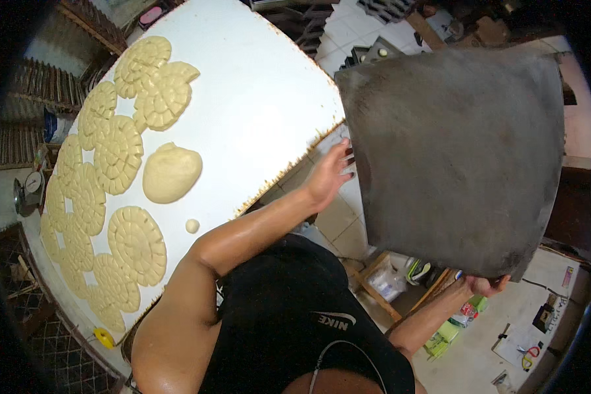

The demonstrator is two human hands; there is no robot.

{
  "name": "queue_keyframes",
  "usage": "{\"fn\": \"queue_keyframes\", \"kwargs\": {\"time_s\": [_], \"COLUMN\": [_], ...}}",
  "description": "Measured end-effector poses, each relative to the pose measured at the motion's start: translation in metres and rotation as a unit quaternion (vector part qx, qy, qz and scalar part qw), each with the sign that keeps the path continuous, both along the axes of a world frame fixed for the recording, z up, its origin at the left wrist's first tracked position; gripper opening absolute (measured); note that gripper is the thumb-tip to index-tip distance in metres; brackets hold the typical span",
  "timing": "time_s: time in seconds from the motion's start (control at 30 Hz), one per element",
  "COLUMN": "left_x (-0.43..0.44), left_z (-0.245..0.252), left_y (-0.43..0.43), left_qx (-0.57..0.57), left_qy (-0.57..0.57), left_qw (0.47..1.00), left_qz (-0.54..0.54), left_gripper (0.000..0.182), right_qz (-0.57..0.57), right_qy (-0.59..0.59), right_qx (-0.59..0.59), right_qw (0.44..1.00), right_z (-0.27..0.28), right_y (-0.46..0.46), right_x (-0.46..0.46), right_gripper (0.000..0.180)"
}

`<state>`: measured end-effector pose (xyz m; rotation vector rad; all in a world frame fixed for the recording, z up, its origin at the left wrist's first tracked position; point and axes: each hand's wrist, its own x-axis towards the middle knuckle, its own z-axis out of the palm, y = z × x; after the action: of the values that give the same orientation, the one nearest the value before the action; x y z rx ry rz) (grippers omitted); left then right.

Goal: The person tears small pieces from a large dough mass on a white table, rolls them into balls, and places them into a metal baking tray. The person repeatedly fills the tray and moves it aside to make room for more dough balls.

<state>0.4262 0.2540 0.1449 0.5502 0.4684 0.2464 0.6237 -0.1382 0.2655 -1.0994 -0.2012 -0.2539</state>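
Note:
A large dark metal baking sheet (455,157) is held up at the right, tilted. My right hand (487,285) grips its near edge from below, with some fingers hidden behind the metal. My left hand (327,172) is beside the sheet's left edge, fingers apart; I cannot tell whether the fingertips touch it. To the left, a white table (256,98) bears several flat, round dough pieces with scored segments (137,246), some overlapping or touching. A smooth lump of dough (172,172) and a small dough ball (192,226) lie nearer me.
The table's worn edge (276,180) runs beside my left forearm. A dial scale (32,184) stands at the far left, and a yellow ring-shaped object (104,338) sits at the table's near corner. Below the sheet are a wooden-framed compartment (374,295) and a pale surface with scissors (528,355).

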Motion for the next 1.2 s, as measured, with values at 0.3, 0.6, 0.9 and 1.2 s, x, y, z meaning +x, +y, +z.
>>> {"fn": "queue_keyframes", "kwargs": {"time_s": [0.3, 0.6, 0.9, 1.2], "left_x": [-0.104, -0.062, 0.006, 0.005], "left_z": [0.036, -0.127, -0.181, -0.216], "left_y": [0.127, 0.155, 0.229, 0.269], "left_qx": [-0.027, 0.033, 0.045, 0.387], "left_qy": [-0.118, 0.149, 0.118, 0.459], "left_qw": [0.978, 0.941, 0.924, 0.752], "left_qz": [0.171, 0.302, 0.360, 0.273], "left_gripper": [0.064, 0.056, 0.061, 0.070], "right_qz": [0.371, 0.293, 0.275, 0.409], "right_qy": [-0.562, -0.560, -0.449, -0.393], "right_qx": [-0.455, -0.486, -0.556, -0.502], "right_qw": [0.583, 0.604, 0.644, 0.654], "right_z": [-0.045, -0.205, -0.254, -0.321], "right_y": [0.343, 0.390, 0.453, 0.502], "right_x": [-0.154, -0.125, -0.026, 0.040], "right_gripper": [0.049, 0.051, 0.044, 0.030]}}
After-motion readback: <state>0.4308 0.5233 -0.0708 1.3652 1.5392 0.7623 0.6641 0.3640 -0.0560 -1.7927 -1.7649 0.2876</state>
